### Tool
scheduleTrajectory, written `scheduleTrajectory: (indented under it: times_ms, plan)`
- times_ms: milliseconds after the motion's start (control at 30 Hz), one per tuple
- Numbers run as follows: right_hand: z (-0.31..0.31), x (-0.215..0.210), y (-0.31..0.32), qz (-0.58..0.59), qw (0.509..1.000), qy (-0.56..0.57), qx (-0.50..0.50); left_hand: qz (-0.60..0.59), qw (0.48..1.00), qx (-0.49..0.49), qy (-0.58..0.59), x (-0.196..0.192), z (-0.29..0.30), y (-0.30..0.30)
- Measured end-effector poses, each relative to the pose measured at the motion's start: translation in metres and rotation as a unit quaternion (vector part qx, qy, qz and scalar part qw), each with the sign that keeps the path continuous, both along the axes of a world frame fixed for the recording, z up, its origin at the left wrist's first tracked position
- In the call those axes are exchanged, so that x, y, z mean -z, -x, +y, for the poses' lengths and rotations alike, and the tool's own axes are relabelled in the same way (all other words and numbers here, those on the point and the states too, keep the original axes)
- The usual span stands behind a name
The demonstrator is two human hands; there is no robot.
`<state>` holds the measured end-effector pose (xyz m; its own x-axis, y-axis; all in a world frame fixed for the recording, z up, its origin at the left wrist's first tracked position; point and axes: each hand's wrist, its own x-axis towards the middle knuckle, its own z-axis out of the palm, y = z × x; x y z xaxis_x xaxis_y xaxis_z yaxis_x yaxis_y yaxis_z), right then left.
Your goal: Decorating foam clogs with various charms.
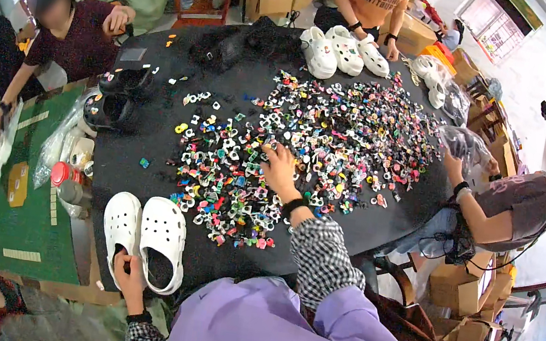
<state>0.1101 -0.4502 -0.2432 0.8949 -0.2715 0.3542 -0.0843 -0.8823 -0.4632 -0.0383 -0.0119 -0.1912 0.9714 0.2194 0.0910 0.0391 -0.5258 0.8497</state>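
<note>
While the left hand (127,274) is curled on the heel rim of the white clogs (144,237) at the near table edge, the right hand (280,168) is laid, fingers spread, on the small coloured charms (304,150), which lie well right of the clogs.

1. White clogs (144,239) by my hands: two
2. More white clogs (344,51) at the far edge: three, plus another pair (431,78) off to the right
3. Black clogs (114,96): two
4. Little colourful charms (305,147): way too many to count
</note>
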Motion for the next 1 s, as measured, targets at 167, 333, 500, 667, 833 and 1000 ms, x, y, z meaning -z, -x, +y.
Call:
scheduleTrajectory:
  times_ms: [167,333,500,667,833,1000]
  plan:
    - [0.037,0.01,0.004,0.068,0.997,0.035,-0.018,0.054,0.998,-0.023,0.0,0.006,0.004,0.005]
    - [0.061,-0.01,0.057,0.082,0.987,0.017,-0.14,0.042,0.999,-0.02,0.006,-0.004,0.0,0.007]
    - [0.044,-0.015,0.084,0.067,0.981,0.03,-0.18,0.051,0.999,-0.01,-0.003,-0.006,-0.001,0.005]
    - [0.009,-0.029,0.072,0.008,0.993,-0.039,-0.114,0.074,0.997,-0.003,0.026,0.009,0.012,0.005]
    - [-0.025,-0.009,0.041,0.007,1.0,-0.002,-0.005,-0.015,0.999,-0.027,-0.009,0.007,-0.001,0.001]
    - [0.003,0.008,0.05,0.064,0.994,-0.041,-0.075,-0.019,0.999,0.013,-0.038,0.013,0.008,0.002]
